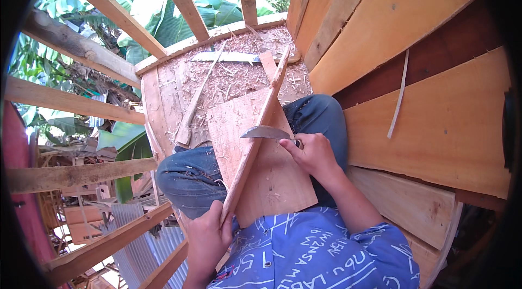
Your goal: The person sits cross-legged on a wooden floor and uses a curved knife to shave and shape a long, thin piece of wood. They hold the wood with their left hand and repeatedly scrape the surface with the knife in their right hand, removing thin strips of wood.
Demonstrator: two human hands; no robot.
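Note:
My left hand (208, 234) is closed round the near end of a long wooden stick (250, 157). The stick slants up and away to the right across a flat wooden board (283, 175) that rests on my lap. In my right hand (312, 153) is a knife (265, 132) with a curved, pointed blade, gripped by its handle. The blade lies across the stick near its middle, pointing left. Fingers cover most of the knife's handle. A few thin shavings lie on the board.
Wood shavings (239, 79) litter the floor ahead, around a long flat blade (228, 57) and a thin tapered piece of wood (198, 104). Slatted wooden rails (81, 107) stand at the left and front. A plank wall (424, 142) rises close on the right, with a pale strip (399, 93) against it.

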